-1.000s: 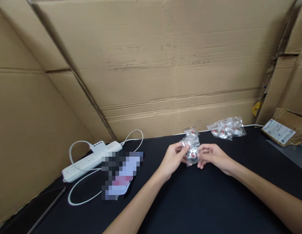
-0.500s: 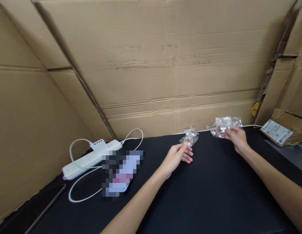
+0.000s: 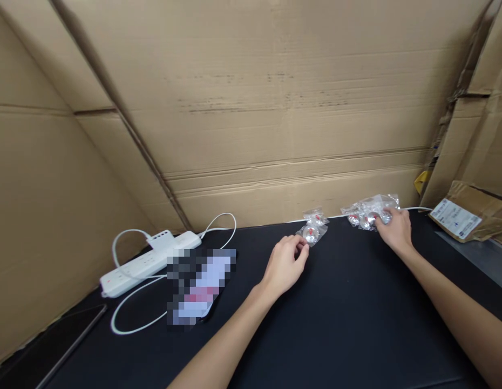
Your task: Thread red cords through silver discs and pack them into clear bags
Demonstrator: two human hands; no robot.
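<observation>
My left hand (image 3: 286,265) is closed, its thumb and fingertips pinched together at the lower left edge of a small clear plastic packet (image 3: 311,234). That packet holds a round silvery piece with a red mark. A similar packet (image 3: 317,218) lies just behind it, by the cardboard. On the right, my right hand (image 3: 395,229) has thumb and fingers closed on another clear packet (image 3: 373,218) with a silvery round piece and a red mark. Several like packets lie bunched there, including one (image 3: 353,219) at the left end. The right fingers partly cover the bunch.
A white power strip (image 3: 133,267) with cables and a phone-like object (image 3: 202,289), blurred out, lie at left. A dark flat panel (image 3: 65,343) is at lower left. A cardboard wall (image 3: 243,108) closes the back. A labelled brown parcel (image 3: 457,218) lies far right.
My left hand has drawn slightly left and its spread fingers have come together; its packet stays put. In the right bunch, more round pieces now show as my right hand shifts over them.
</observation>
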